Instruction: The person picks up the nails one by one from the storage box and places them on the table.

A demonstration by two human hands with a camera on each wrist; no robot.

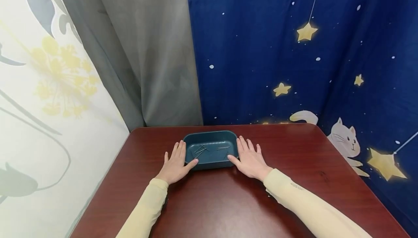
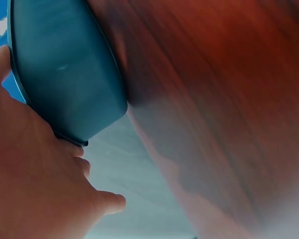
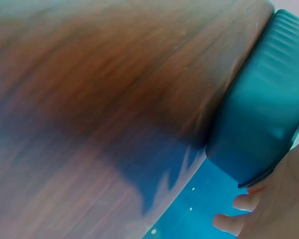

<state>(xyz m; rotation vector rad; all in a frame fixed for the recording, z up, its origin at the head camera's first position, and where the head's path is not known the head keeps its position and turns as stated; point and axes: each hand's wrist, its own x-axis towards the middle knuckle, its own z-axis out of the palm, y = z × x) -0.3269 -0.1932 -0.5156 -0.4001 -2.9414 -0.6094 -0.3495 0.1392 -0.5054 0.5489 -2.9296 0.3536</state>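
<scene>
From up top, the thin dark bits lying in the teal tray (image 1: 210,137) are too small for me to make out. It's smooth, rounded plastic, sitting on the glossy reddish bench (image 1: 294,151) between my left hand (image 1: 176,163) and right hand (image 1: 250,160), fingers straight, thumbs against its near wall. Left wrist view: blurry, tray (image 2: 65,69) touching my palm (image 2: 35,189). Right wrist view: same blur, tray (image 3: 264,114) cut off, fingertips (image 3: 234,221) beside it.

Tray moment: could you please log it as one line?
left hand: on tray | right hand: on tray | tray: on table, holds pins
</scene>
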